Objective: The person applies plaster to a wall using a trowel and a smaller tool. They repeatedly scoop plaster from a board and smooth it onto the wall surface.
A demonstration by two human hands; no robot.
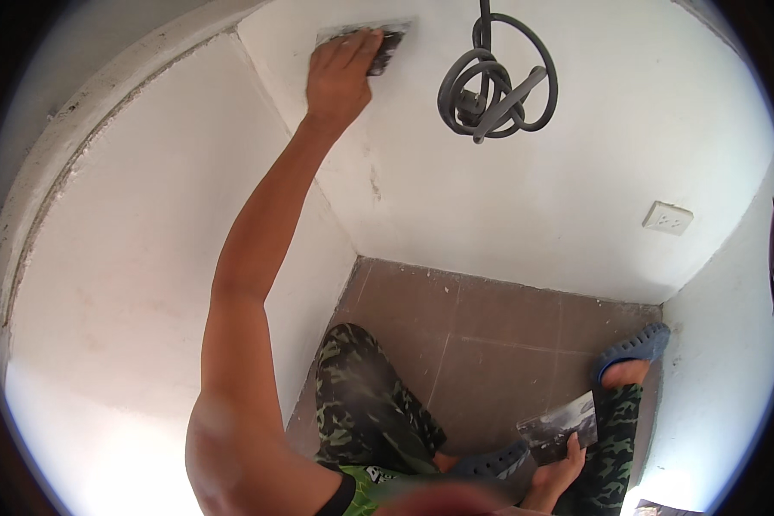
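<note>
My left arm reaches up to the white wall (pixel 568 189) ahead. There my left hand (pixel 340 82) grips a wide, flat putty knife (pixel 390 50), whose blade lies against or very close to the wall surface. White smears mark its dark face. Low on the right, my right hand (pixel 559 473) is closed on a second flat putty scraper (pixel 566 427), held beside my knee with whitish filler on it. The fingers of my right hand are partly hidden behind and below this scraper.
A coiled dark grey cable with a plug (pixel 490 95) hangs in front of the wall. A white socket (pixel 667 218) sits lower right. Brown floor tiles (pixel 490 327) meet white side walls. My camouflage-clad legs (pixel 357 396) are bent, with a blue clog (pixel 632 353) near the right corner.
</note>
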